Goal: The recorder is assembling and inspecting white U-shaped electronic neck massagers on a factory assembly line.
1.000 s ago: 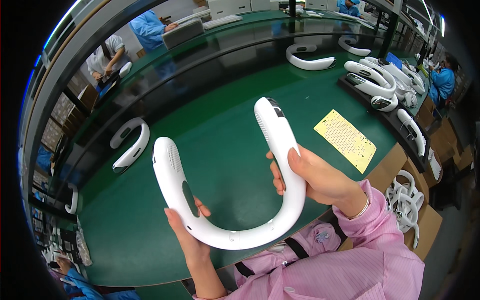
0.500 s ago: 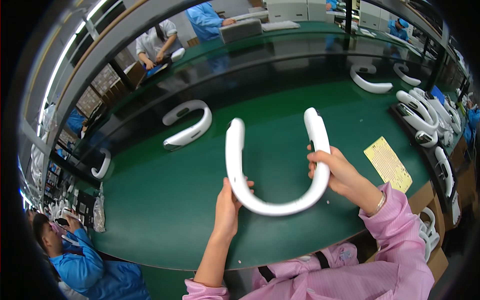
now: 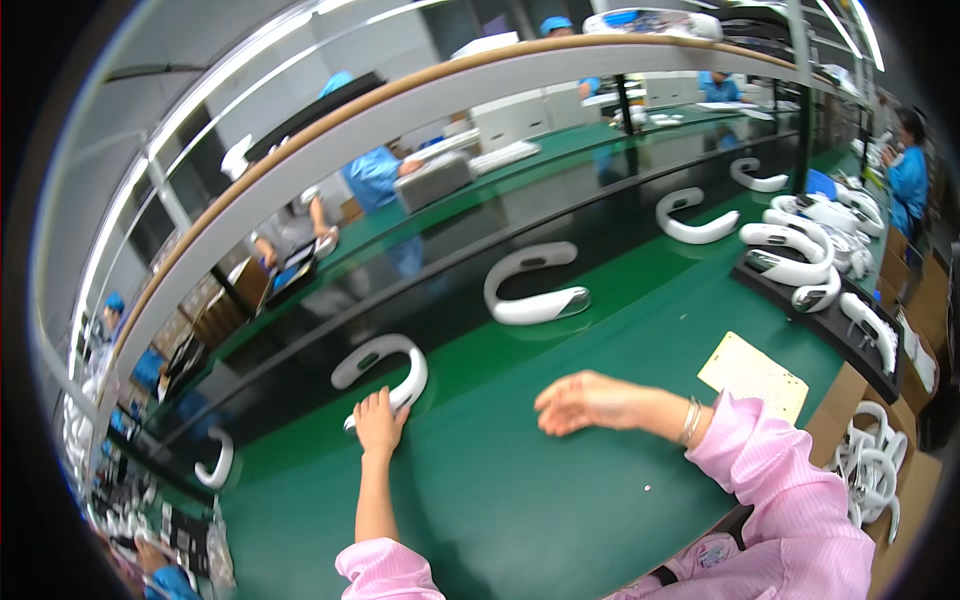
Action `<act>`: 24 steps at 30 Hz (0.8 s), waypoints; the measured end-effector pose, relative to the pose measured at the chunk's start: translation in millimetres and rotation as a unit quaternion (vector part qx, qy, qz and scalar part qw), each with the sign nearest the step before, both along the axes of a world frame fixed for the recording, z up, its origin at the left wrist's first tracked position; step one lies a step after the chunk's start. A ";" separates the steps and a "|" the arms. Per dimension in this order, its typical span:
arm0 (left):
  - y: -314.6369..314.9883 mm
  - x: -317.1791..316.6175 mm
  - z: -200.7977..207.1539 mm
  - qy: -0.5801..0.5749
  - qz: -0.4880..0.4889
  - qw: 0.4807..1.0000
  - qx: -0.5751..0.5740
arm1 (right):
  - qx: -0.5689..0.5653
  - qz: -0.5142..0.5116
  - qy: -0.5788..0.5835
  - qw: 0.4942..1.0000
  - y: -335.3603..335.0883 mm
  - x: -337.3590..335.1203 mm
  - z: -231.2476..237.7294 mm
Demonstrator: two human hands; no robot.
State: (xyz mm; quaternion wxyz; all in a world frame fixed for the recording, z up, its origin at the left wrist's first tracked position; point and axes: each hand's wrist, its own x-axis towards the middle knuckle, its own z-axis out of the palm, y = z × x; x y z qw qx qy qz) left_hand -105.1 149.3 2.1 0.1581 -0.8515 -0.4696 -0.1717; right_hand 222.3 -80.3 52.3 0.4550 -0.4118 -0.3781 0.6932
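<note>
At the left of the bench, my left hand point(image 3: 378, 422) has its fingers over the near arm of a white U-shaped neckband device point(image 3: 412, 385). That device lies with its curve to the right, and my fingers partly cover its near end. My right hand point(image 3: 590, 402) is over the green bench mat point(image 3: 490, 490), its fingers loosely curled and nothing visible in them. Beyond it, a second white U-shaped neckband device point(image 3: 500, 298) lies at the border of the mat and the dark strip, a shiny end facing right.
More such devices lie along the dark strip point(image 3: 450, 270). At right are a yellow card point(image 3: 755, 375), a black tray point(image 3: 855, 350) with several devices, and a cardboard box point(image 3: 915, 500) holding white parts. A shelf rail point(image 3: 450, 90) crosses above; people work beyond.
The device that both hands held is now on the bench near the dark strip. My left hand has moved onto the device at left; my right hand has let go. The view has tilted upward.
</note>
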 end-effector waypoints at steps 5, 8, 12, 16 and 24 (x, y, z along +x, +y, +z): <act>-6.7 26.0 42.9 -0.036 -0.069 0.992 -0.101 | 0.090 0.105 -0.130 0.982 -76.1 0.1 26.8; -62.2 47.0 93.6 -0.261 -0.193 0.936 -0.134 | 0.198 0.026 -0.261 0.944 -113.1 5.2 42.1; -166.9 40.4 118.6 -0.537 -0.334 0.699 -0.334 | 0.349 -0.201 -0.431 0.807 -129.9 -6.8 40.6; -269.1 50.3 107.5 -0.641 -0.388 0.329 -0.575 | 0.258 -0.175 -0.219 0.925 -143.2 -27.5 42.2; -355.9 75.3 79.7 -0.733 -0.298 0.282 -0.542 | 0.109 -0.223 0.026 0.968 -179.1 -37.4 0.8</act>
